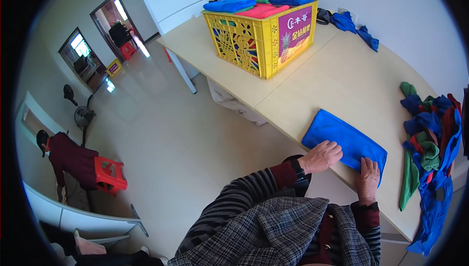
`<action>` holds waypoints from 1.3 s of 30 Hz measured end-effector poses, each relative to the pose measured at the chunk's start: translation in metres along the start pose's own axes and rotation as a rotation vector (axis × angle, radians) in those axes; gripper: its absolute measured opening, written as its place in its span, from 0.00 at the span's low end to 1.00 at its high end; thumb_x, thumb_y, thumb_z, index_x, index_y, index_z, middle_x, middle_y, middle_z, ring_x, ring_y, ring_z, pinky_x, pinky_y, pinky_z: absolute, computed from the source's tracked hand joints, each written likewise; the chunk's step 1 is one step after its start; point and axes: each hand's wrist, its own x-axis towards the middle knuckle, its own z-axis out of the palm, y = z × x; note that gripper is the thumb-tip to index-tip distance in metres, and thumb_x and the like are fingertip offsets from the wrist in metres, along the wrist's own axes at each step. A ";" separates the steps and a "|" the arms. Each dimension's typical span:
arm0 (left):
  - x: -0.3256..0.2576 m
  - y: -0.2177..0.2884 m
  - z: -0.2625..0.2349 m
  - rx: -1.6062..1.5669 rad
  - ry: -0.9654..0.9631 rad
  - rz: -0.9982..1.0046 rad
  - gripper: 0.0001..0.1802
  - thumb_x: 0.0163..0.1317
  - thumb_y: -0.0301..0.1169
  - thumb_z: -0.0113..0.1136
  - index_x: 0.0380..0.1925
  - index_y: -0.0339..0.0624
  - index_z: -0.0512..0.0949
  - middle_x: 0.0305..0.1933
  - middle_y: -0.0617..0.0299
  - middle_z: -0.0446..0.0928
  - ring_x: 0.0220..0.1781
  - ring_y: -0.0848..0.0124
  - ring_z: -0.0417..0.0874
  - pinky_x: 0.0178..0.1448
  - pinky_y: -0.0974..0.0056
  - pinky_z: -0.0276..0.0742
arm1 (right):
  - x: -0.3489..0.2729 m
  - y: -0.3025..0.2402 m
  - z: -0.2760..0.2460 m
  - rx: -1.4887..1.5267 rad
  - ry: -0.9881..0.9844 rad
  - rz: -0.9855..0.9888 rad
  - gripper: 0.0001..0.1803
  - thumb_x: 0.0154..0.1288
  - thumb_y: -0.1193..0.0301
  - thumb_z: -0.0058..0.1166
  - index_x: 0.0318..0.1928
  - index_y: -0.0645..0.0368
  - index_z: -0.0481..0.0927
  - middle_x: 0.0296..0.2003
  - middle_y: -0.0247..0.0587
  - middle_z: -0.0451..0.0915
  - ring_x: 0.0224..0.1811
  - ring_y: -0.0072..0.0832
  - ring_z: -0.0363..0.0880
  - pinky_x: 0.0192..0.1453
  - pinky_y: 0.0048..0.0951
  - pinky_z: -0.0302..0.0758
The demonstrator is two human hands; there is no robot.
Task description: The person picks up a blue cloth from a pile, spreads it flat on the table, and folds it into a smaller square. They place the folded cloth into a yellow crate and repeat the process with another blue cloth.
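Looking at a folded blue cloth (342, 134) laid flat on a pale counter (312, 85), right up by the near edge and sitting at a slant. Left hand (320, 156) on the near side of it, fingers curled down toward the fabric. Honestly can't tell from up here if pinching or just pressing, so no verdict on that grip. Right hand (369, 178) over at the cloth's right end, fingers laid along the top. Same deal with that grip: can't see underneath, can't tell.

Big messy heap of blue, green and red cloths (430, 153) off to the right, trailing down to the end of the counter. Farther back, a yellow crate (237, 46) with openwork sides and a purple label (294, 29), piled past the rim with folded blue and pink cloths (263, 11). Couple of crumpled blue ones by the wall (391, 12) too.

Way over left, a person (73, 161) in a dark red top, leaning forward, red stool (110, 175) right there. Second yellow crate (114, 67) on the floor (156, 114) beyond.
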 end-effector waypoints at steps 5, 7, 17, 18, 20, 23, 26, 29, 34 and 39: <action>-0.015 -0.015 -0.013 -0.011 0.024 -0.029 0.03 0.59 0.31 0.56 0.31 0.46 0.73 0.36 0.63 0.69 0.44 0.66 0.73 0.47 0.63 0.73 | -0.028 0.030 -0.016 -0.079 0.030 0.048 0.22 0.58 0.80 0.54 0.56 0.66 0.80 0.52 0.48 0.80 0.54 0.45 0.77 0.57 0.45 0.76; -0.023 -0.022 -0.024 0.047 0.026 -0.088 0.02 0.59 0.28 0.55 0.32 0.46 0.73 0.37 0.61 0.69 0.44 0.65 0.73 0.48 0.62 0.73 | -0.034 0.040 -0.021 -0.057 0.000 0.075 0.22 0.58 0.80 0.54 0.55 0.66 0.79 0.51 0.47 0.81 0.53 0.46 0.77 0.57 0.45 0.76; -0.022 -0.067 -0.080 0.123 -0.011 -0.223 0.08 0.57 0.25 0.59 0.38 0.41 0.76 0.38 0.59 0.74 0.42 0.61 0.80 0.46 0.59 0.78 | -0.015 0.060 -0.071 0.085 0.002 0.073 0.17 0.53 0.84 0.57 0.47 0.63 0.81 0.42 0.47 0.83 0.47 0.47 0.80 0.49 0.43 0.79; -0.018 -0.069 -0.087 0.107 -0.007 -0.242 0.09 0.57 0.25 0.61 0.39 0.41 0.77 0.38 0.59 0.75 0.42 0.60 0.81 0.45 0.58 0.79 | -0.005 0.059 -0.082 0.118 0.034 0.063 0.15 0.54 0.83 0.58 0.45 0.62 0.81 0.40 0.46 0.83 0.46 0.47 0.81 0.48 0.43 0.79; 0.003 -0.072 -0.110 0.058 0.014 -0.248 0.10 0.57 0.24 0.63 0.40 0.41 0.77 0.38 0.58 0.76 0.41 0.59 0.82 0.44 0.57 0.79 | 0.007 0.058 -0.108 0.172 0.088 0.057 0.12 0.55 0.82 0.59 0.41 0.61 0.82 0.38 0.46 0.83 0.43 0.48 0.82 0.46 0.43 0.79; 0.041 -0.088 -0.136 0.034 0.053 -0.218 0.09 0.58 0.24 0.64 0.38 0.41 0.76 0.37 0.58 0.76 0.38 0.59 0.84 0.42 0.56 0.81 | 0.030 0.063 -0.138 0.169 0.138 0.048 0.09 0.56 0.81 0.61 0.38 0.60 0.82 0.36 0.47 0.83 0.41 0.48 0.83 0.46 0.43 0.79; 0.078 -0.110 -0.129 0.060 0.066 -0.137 0.06 0.59 0.25 0.63 0.35 0.42 0.75 0.35 0.57 0.76 0.37 0.59 0.84 0.40 0.57 0.83 | 0.040 0.114 -0.126 0.118 0.083 0.014 0.10 0.55 0.81 0.61 0.40 0.61 0.81 0.37 0.47 0.83 0.43 0.47 0.82 0.46 0.42 0.79; 0.105 -0.119 -0.128 0.086 0.098 -0.101 0.06 0.60 0.25 0.62 0.36 0.42 0.76 0.36 0.57 0.76 0.37 0.59 0.85 0.40 0.58 0.83 | 0.061 0.122 -0.141 0.060 0.103 -0.004 0.11 0.55 0.81 0.61 0.41 0.61 0.81 0.39 0.47 0.83 0.44 0.47 0.82 0.47 0.42 0.79; 0.103 -0.114 -0.124 0.138 0.270 -0.090 0.10 0.58 0.24 0.63 0.41 0.42 0.78 0.40 0.58 0.77 0.41 0.61 0.84 0.41 0.58 0.81 | 0.064 0.096 -0.147 -0.077 0.343 0.002 0.14 0.56 0.81 0.60 0.45 0.61 0.82 0.44 0.46 0.83 0.47 0.46 0.81 0.50 0.41 0.79; 0.011 -0.099 -0.068 0.164 0.051 -0.080 0.11 0.58 0.24 0.59 0.41 0.43 0.79 0.39 0.60 0.76 0.41 0.61 0.83 0.43 0.58 0.81 | -0.003 0.088 -0.068 -0.055 0.193 0.059 0.19 0.56 0.82 0.56 0.50 0.61 0.81 0.48 0.47 0.83 0.52 0.48 0.80 0.57 0.44 0.78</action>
